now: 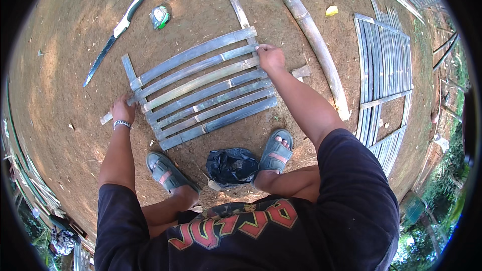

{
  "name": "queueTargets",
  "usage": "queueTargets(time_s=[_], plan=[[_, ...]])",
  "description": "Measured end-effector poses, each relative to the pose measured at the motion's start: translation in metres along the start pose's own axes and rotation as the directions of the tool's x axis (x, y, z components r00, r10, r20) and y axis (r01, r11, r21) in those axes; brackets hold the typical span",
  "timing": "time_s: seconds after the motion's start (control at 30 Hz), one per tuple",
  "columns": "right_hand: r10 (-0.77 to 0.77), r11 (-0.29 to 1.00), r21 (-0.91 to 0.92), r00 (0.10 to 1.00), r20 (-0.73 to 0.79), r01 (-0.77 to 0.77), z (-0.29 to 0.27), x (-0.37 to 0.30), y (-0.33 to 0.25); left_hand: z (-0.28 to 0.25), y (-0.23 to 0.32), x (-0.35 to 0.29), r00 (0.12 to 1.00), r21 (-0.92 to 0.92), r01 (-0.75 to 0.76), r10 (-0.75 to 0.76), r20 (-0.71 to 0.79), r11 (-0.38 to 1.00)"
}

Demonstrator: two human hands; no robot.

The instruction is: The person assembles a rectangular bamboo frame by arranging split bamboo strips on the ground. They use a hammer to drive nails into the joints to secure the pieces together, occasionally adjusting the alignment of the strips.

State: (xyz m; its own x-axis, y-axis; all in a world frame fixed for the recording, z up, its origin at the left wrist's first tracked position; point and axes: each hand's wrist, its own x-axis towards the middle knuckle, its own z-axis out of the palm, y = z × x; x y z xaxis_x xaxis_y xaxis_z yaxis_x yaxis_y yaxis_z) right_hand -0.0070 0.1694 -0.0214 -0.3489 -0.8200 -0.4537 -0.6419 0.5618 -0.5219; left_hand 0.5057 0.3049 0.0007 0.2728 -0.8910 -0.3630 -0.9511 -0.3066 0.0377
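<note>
Several split bamboo slats point(201, 76) lie side by side across two bamboo side strips on the ground in front of me, like a small rack. My right hand point(271, 58) pinches the right end of the second slat from the far side, next to the right side strip point(242, 15). At the left end of that same slat, my left hand point(124, 109), with a bracelet on its wrist, has its fingers closed around the tip, beside the left side strip point(129, 70). The slat's tips are partly hidden by my fingers.
A folding saw point(120, 27) and a green-and-grey tape measure point(159, 17) lie beyond the rack on the left. To the right are a bamboo pole point(321, 52) and a larger slatted bamboo panel point(384, 65). A black plastic bag point(232, 166) sits between my sandalled feet.
</note>
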Motion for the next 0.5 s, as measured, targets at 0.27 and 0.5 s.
queueTargets(time_s=[0.27, 0.5], plan=[[0.017, 1.000, -0.001, 1.000, -0.009, -0.017, 0.004, 0.005, 0.005, -0.006, 0.010, -0.001, 0.997, 0.054, 0.045, -0.048, 0.064, 0.998], [-0.007, 1.000, 0.017, 1.000, 0.017, 0.006, 0.008, 0.012, 0.012, 0.000, 0.008, -0.001, 0.998, 0.088, 0.051, -0.055, 0.044, 0.995]])
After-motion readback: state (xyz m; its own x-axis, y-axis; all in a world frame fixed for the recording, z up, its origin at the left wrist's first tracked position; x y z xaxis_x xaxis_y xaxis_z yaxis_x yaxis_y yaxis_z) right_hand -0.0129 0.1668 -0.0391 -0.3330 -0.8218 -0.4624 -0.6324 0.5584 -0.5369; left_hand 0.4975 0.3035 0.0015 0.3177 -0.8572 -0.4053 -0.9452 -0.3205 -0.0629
